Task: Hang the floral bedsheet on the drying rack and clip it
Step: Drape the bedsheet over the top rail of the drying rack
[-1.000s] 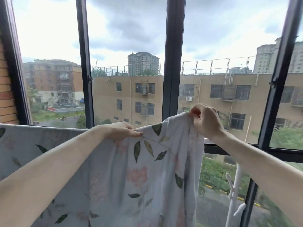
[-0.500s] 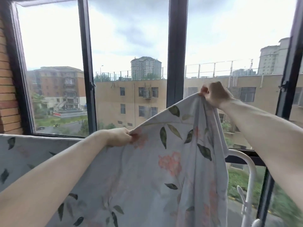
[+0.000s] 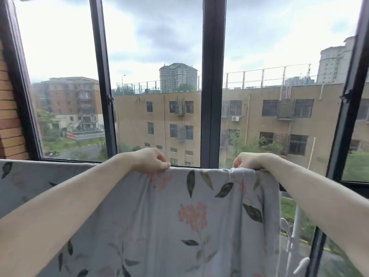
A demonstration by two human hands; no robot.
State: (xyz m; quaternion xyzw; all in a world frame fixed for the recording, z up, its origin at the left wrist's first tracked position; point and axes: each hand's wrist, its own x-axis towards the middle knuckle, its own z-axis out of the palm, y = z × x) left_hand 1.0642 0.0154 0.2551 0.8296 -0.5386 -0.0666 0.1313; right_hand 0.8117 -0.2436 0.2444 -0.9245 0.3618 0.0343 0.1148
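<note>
We see the floral bedsheet [image 3: 179, 226] hanging in front of us, its top edge running level from the left side of the view to a bunched fold near the right. Our left hand [image 3: 151, 159] pinches that top edge between thumb and curled fingers, and our right hand [image 3: 249, 160] grips the gathered fold at the sheet's right end, fingers curled over the cloth. Both forearms reach in from the near corners and cover parts of the fabric.

The bar that carries the sheet is hidden under the cloth, so we cannot tell whether the edge lies over it or is only held up. Of the drying rack [image 3: 295, 232] we make out just a white upright post to the right of the sheet, with white clip-like pieces beside it that are too blurred to name surely. The bottom of the sheet is cut off by the lower edge of the view.

Beyond the sheet stands the dark window frame [image 3: 212, 96], with tan buildings [image 3: 159, 124] far outside and a brick wall [image 3: 10, 116] at the left.
</note>
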